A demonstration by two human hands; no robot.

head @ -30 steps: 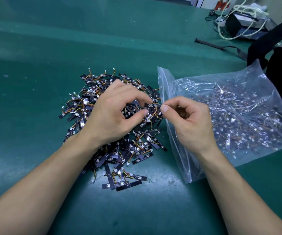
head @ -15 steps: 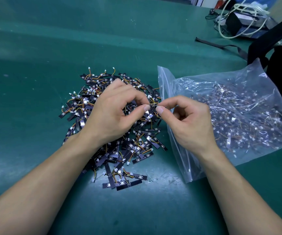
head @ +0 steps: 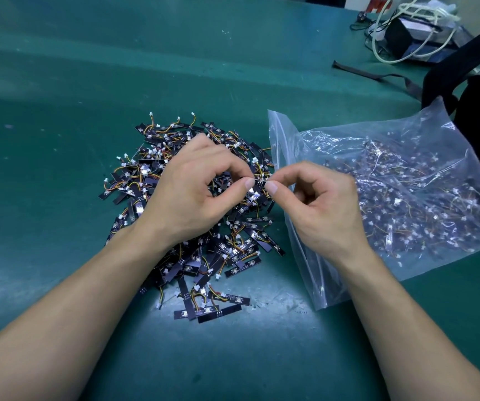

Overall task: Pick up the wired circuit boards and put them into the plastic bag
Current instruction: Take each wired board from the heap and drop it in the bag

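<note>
A heap of small black wired circuit boards (head: 204, 256) with orange wires and white plugs lies on the green table. To its right lies a clear plastic bag (head: 406, 198) that holds many more boards, its mouth facing the heap. My left hand (head: 192, 195) and my right hand (head: 319, 204) meet above the heap's right edge. Both pinch one small wired circuit board (head: 259, 180) between thumb and forefinger, just left of the bag's mouth.
The green table (head: 59, 140) runs wide to the left and front. A black bag with straps (head: 478, 111) sits behind the plastic bag at the right edge. A dark box with coiled white cables (head: 415, 33) stands at the back right.
My two hands have drawn together, fingertips meeting on one board. The heap and the bag have stayed where they were.
</note>
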